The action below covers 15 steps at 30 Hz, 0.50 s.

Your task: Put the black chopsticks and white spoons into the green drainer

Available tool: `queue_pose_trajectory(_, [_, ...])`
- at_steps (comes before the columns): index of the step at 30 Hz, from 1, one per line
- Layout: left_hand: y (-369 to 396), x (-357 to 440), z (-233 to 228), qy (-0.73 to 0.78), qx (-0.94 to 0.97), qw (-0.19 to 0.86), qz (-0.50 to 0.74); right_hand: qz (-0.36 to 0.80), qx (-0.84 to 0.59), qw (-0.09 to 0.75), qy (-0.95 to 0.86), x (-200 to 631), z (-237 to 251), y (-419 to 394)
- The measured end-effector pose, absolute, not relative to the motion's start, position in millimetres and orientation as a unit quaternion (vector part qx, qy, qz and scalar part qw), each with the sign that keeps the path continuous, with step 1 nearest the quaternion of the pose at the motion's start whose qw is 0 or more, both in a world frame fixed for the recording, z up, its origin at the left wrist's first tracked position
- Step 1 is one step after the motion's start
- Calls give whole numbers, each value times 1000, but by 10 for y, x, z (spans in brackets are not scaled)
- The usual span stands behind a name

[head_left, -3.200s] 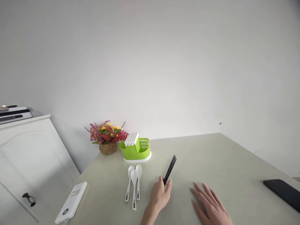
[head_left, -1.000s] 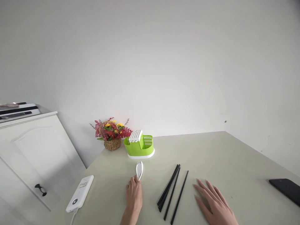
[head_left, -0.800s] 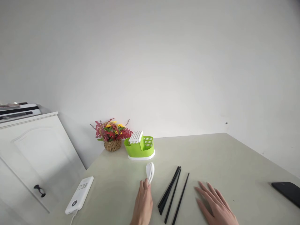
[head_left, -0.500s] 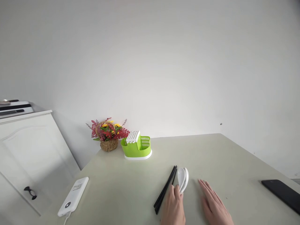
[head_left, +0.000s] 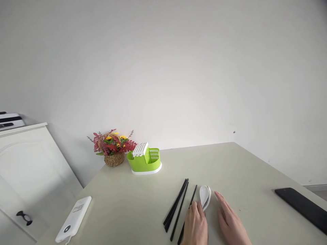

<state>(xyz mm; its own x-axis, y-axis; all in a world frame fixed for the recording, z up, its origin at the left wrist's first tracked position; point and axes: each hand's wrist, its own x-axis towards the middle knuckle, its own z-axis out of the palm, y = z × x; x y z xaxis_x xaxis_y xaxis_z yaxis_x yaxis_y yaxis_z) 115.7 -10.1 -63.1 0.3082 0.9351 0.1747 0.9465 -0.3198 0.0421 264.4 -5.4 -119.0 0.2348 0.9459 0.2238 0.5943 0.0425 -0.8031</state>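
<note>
Two white spoons (head_left: 204, 194) lie one against the other, their bowls pointing away from me. My left hand (head_left: 196, 223) is closed around their handles, which its fingers hide. A black chopstick (head_left: 193, 196) runs along the left side of that hand and is partly covered by it. Further left, several black chopsticks (head_left: 175, 205) lie slanted on the table, some bunched and one slightly apart. My right hand (head_left: 232, 221) rests just right of the spoons, fingers stretched out and holding nothing.
A green and white plastic caddy (head_left: 144, 166) stands at the back of the table (head_left: 204, 163), beside a wicker basket of flowers (head_left: 114, 159). A white power bank (head_left: 74, 219) with a cable lies left, a black phone (head_left: 301, 207) right. A white cabinet (head_left: 28, 170) adjoins at left.
The chopsticks have spread apart, with one now beside my left hand. The spoons and my left hand have shifted slightly right, closer to my right hand. The view has turned a little.
</note>
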Motion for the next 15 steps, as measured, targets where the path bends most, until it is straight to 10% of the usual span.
queue_pose_trajectory(15, [-160, 1264, -400, -599, -797, -43, -64, 190, -667, 411, -592, 2633, -1119, -91])
